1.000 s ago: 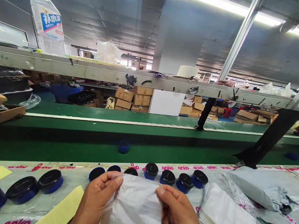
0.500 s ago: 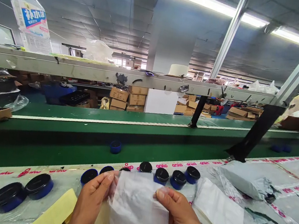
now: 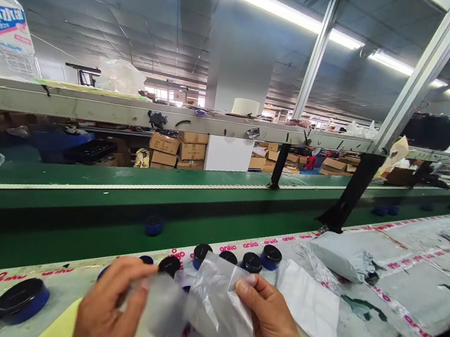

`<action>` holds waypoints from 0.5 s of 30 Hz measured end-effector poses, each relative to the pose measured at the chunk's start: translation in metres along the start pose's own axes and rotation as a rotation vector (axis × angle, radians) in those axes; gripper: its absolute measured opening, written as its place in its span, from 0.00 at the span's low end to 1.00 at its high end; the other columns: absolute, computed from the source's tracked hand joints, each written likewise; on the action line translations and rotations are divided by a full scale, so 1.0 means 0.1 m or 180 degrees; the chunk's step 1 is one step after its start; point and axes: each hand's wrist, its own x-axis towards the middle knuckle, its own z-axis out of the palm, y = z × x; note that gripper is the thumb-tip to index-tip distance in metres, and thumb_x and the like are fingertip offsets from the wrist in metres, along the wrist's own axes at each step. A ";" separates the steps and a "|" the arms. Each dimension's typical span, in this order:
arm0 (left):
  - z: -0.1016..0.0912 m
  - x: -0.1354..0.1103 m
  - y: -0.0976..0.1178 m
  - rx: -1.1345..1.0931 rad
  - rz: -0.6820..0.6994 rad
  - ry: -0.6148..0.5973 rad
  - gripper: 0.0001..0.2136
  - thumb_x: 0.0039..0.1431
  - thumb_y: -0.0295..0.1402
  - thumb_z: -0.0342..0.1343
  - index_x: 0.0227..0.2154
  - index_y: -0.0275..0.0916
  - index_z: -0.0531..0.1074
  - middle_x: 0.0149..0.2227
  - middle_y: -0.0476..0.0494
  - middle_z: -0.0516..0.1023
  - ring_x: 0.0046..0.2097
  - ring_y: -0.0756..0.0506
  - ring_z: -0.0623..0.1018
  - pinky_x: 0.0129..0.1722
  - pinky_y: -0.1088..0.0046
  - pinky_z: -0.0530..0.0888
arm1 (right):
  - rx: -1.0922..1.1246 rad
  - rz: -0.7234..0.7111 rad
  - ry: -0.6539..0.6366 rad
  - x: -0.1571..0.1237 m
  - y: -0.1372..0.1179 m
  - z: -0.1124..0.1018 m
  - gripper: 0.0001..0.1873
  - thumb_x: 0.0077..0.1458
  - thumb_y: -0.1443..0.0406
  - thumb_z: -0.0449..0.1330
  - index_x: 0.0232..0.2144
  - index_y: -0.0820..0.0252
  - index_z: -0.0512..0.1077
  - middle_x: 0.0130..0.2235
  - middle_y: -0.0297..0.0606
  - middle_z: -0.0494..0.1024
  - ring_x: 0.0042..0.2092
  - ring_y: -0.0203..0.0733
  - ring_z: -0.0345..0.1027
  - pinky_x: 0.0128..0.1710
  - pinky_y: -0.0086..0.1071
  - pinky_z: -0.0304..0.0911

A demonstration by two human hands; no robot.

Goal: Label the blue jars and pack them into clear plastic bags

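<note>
A thin translucent plastic bag [image 3: 209, 311] is held up between both my hands at the bottom middle of the view. My left hand [image 3: 108, 314] pinches its left edge, and its fingers are blurred by motion. My right hand [image 3: 270, 325] grips the right edge with thumb on top. The mouth of the bag looks pulled apart. Just behind the bag stand several small blue jars with black lids [image 3: 251, 261] on the worktable [image 3: 403, 271].
More blue jars [image 3: 20, 299] lie at the left, beside a yellow paper strip [image 3: 55, 329]. White bags [image 3: 306, 308] and a grey pouch [image 3: 338, 254] lie at the right. A green conveyor belt [image 3: 77, 209] carries one blue jar [image 3: 153, 225]. A shelf rail [image 3: 132, 111] runs overhead.
The view has swung to the right. My hands have drawn apart, spreading the bag, and my left hand has dropped lower and leftward.
</note>
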 end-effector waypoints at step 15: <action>0.62 -0.32 0.01 -0.2042 -0.1532 -0.1915 0.20 0.44 0.50 0.70 0.30 0.38 0.77 0.29 0.44 0.81 0.32 0.44 0.78 0.34 0.73 0.72 | 0.0043 0.0365 -0.0822 -0.04 0.04 0.10 0.21 0.46 0.52 0.74 0.28 0.63 0.73 0.21 0.31 0.70 0.21 0.29 0.58 0.20 0.23 0.56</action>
